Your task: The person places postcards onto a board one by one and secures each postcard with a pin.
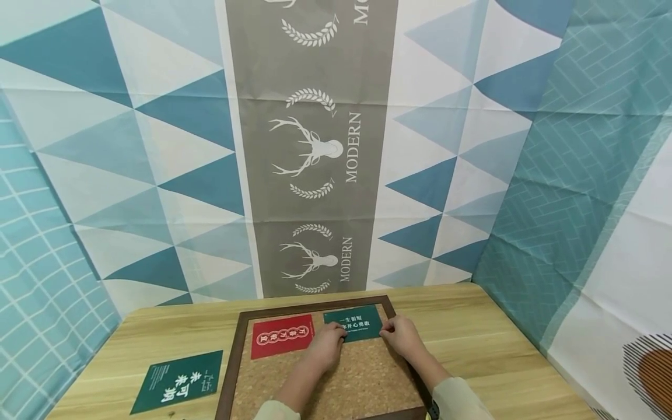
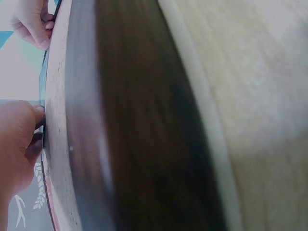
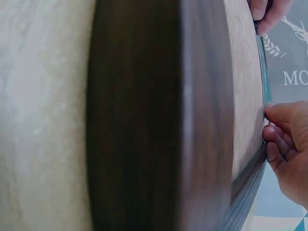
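Note:
A green card (image 1: pixel 362 319) with white writing lies over the upper right part of a cork board (image 1: pixel 367 373) with a dark brown wooden frame. My left hand (image 1: pixel 325 345) pinches the card at its lower left corner. At the lower right corner, thumb and fingers of my right hand (image 1: pixel 403 337) pinch it too; the right wrist view shows this right hand (image 3: pixel 291 149) from the side. In the left wrist view, the left hand (image 2: pixel 19 144) grips the card's edge close over the cork. A red card (image 1: pixel 280 336) lies on the board's upper left part.
Another green card (image 1: pixel 178 382) lies on the wooden table (image 1: pixel 499 356), left of the board. Behind the table hangs a patterned cloth (image 1: pixel 310 204) with deer heads and triangles. A teal cloth (image 1: pixel 556 245) hangs along the right side.

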### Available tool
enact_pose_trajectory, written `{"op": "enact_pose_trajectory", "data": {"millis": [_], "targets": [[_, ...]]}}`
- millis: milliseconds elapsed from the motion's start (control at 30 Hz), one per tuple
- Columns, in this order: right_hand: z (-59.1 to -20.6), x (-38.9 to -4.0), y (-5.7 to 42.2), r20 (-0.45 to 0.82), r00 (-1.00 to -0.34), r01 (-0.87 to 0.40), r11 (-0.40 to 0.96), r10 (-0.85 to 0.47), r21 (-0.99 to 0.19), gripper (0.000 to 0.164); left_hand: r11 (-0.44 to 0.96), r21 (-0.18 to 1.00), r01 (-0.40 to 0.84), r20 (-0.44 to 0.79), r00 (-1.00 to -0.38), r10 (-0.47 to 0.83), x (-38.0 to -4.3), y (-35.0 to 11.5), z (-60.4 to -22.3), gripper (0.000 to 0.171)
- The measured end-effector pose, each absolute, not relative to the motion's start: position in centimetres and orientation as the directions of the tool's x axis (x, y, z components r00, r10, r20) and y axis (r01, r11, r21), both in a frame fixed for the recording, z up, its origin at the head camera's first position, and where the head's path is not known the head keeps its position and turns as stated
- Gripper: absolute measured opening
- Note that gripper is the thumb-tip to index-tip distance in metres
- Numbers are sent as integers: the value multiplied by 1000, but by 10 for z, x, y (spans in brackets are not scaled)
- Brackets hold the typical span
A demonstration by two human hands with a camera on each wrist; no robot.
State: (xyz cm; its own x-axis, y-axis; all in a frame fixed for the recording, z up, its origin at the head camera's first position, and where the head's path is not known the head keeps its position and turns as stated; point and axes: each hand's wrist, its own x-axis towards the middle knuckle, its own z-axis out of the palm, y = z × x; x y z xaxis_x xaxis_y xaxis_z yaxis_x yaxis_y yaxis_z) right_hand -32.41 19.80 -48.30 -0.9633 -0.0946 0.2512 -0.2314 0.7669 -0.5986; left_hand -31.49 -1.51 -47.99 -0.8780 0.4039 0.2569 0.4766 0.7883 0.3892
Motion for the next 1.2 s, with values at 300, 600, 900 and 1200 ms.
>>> {"op": "enact_pose_trajectory", "data": {"millis": [300, 600, 900, 1200], "targets": [[-480, -325, 205, 283, -959, -217, 726, -32, -653, 8, 796, 369, 480, 284, -874, 395, -313, -14, -482, 20], [-475, -328, 213, 296, -950, -132, 735, 98, -665, 10, 778, 393, 489, 291, -869, 399, -315, -17, -484, 17], [-482, -327, 212, 256, -962, -101, 752, 92, -651, 23, 766, 438, 470, 287, -881, 377, -313, -29, -478, 21], [-482, -326, 215, 236, -967, -84, 758, 95, -647, 35, 719, 536, 443, 286, -896, 340, -312, -45, -466, 29]]}}
